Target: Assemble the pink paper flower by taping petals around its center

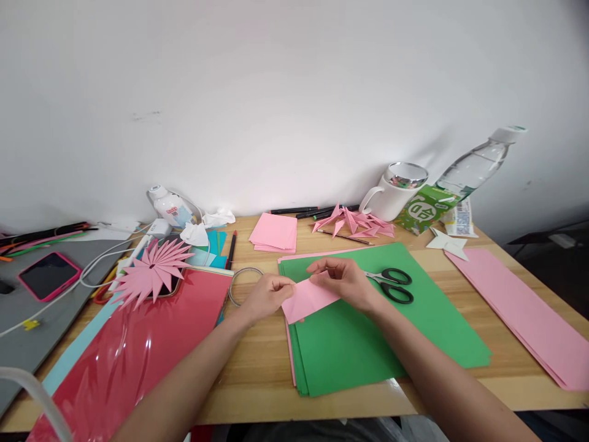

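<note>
A small folded pink paper (pixel 309 301) is held up over the left part of a stack of green sheets (pixel 368 356). My left hand (pixel 269 298) pinches its left edge, and my right hand (pixel 343 281) grips its upper right part with fingers bent. Black-handled scissors (pixel 398 285) lie on the green sheets just right of my right hand, their blades partly hidden behind it. Behind the hands sits a pile of square pink papers (pixel 275 232). Pointed pink folded pieces (pixel 354 222) are heaped to the right of that pile.
Left are a red plastic-covered folder (pixel 151 350), a pink paper pinwheel shape (pixel 154 270) and a phone (pixel 50 276). A white mug (pixel 391 193), green box (pixel 426 209) and tilted bottle (pixel 478 162) stand back right. Long pink sheets (pixel 519 313) lie at the right.
</note>
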Motion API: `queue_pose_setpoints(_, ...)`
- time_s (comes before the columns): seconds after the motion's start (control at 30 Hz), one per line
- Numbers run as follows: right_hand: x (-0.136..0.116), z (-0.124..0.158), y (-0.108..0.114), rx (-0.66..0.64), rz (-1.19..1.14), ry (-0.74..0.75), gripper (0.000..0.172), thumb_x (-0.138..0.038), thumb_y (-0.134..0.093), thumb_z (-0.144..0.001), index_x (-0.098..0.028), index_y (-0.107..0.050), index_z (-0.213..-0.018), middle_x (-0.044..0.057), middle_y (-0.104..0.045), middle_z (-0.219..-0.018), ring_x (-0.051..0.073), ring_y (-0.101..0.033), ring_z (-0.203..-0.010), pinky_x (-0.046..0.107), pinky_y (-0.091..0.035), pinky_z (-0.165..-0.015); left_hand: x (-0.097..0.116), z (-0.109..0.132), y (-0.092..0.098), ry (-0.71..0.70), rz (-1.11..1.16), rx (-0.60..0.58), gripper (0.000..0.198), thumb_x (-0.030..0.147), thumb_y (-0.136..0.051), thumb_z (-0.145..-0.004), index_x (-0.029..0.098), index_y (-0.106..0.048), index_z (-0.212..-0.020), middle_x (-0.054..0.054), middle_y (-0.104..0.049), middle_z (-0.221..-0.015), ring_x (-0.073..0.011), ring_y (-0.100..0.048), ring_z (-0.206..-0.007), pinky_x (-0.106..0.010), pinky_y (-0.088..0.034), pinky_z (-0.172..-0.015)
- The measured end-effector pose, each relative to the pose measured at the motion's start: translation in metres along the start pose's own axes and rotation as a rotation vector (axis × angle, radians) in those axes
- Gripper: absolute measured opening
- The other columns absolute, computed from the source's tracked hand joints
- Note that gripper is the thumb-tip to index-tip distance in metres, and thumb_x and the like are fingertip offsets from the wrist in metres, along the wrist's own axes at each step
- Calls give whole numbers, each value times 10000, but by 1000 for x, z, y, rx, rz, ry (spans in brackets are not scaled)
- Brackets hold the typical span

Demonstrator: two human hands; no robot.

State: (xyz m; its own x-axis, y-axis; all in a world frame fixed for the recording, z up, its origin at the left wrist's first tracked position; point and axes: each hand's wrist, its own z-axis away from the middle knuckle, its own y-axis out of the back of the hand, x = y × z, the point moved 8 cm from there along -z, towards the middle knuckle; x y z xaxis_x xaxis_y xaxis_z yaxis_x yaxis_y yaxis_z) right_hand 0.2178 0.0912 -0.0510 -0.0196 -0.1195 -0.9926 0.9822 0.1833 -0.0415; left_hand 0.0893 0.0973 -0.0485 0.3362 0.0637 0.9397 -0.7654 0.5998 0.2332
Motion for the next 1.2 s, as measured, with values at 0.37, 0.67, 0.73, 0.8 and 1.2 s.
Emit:
queue_pose_setpoints(0.37, 5, -3, 0, 10, -28, -53, 357, -422, -726, -598, -145, -608, -792, 6, -565, -720, 70, -437, -534, 212, -301, -471, -15, 2, -10, 193, 384, -49, 182, 287, -539, -672, 152, -578, -558, -42, -632, -493, -204, -620, -445, -260, -434, -386)
queue_pose_setpoints(0.67, 7, -6, 20, 66, 27, -20, 341, -431, -708, -618, -154, -614, -793, -11, -542, -655, 72, -402, -513, 215, -271, -458, -14, 1, 0, 203, 368, 37, 180, 273, -541, -637, 128, -549, -530, -55, -612, -454, -191, -608, -424, -255, -452, -374)
queue_pose_setpoints(0.73, 10, -8, 25, 96, 21, -27, 343, -432, -709, -613, -158, -620, -801, -12, -548, -656, 76, -403, -510, 217, -266, -458, -13, -1, 5, 176, 394, 87, 195, 281, -554, -642, 120, -548, -532, -55, -616, -466, -177, -600, -420, -259, -463, -384)
queue_pose_setpoints(0.8, 13, -9, 28, 136, 0, -34, 351, -430, -711, -609, -161, -627, -816, -4, -567, -687, 82, -422, -528, 218, -277, -466, -13, -2, 13, 134, 428, 174, 205, 293, -567, -657, 115, -555, -555, -51, -624, -492, -159, -589, -420, -263, -478, -400)
queue_pose_setpoints(1.2, 8, -4, 3, 118, 88, -16, 324, -461, -647, -669, -148, -641, -752, 21, -610, -685, 110, -484, -563, 230, -356, -493, -7, -4, 7, 22, 213, 70, 332, 464, -635, -685, 133, -655, -716, -11, -632, -592, -160, -615, -528, -247, -485, -483)
